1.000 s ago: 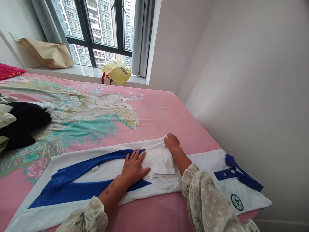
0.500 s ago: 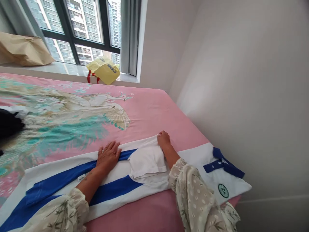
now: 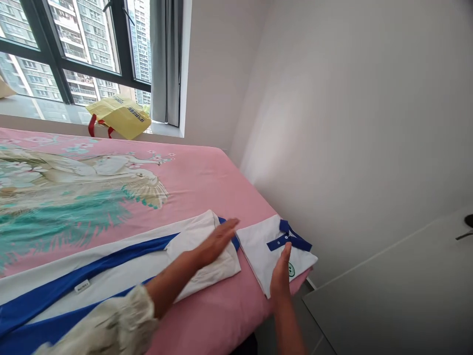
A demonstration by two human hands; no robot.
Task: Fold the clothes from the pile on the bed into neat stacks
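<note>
A blue-and-white garment (image 3: 136, 264) with a small label lies lengthwise along the near side of the bed, its right end folded over on itself. Over that folded white end is my left hand (image 3: 218, 241), fingers stretched out flat and slightly blurred; whether it touches the cloth I cannot tell. A folded white polo shirt (image 3: 258, 241) with a navy collar and a round green badge sits to the right, at the bed's corner. My right hand (image 3: 281, 271) is at its near edge, seen side-on with fingers extended, nothing visible in it.
The bed has a pink sheet (image 3: 207, 172) printed with a pale bird and turquoise feathers. A yellow bag (image 3: 123, 116) with red handles stands on the window sill (image 3: 166, 129). A plain wall (image 3: 332, 148) rises beyond the bed's right side.
The garment's right end has been folded over to the left, away from the polo shirt. Both hands have moved right, the right one to the polo shirt. The view has turned right.
</note>
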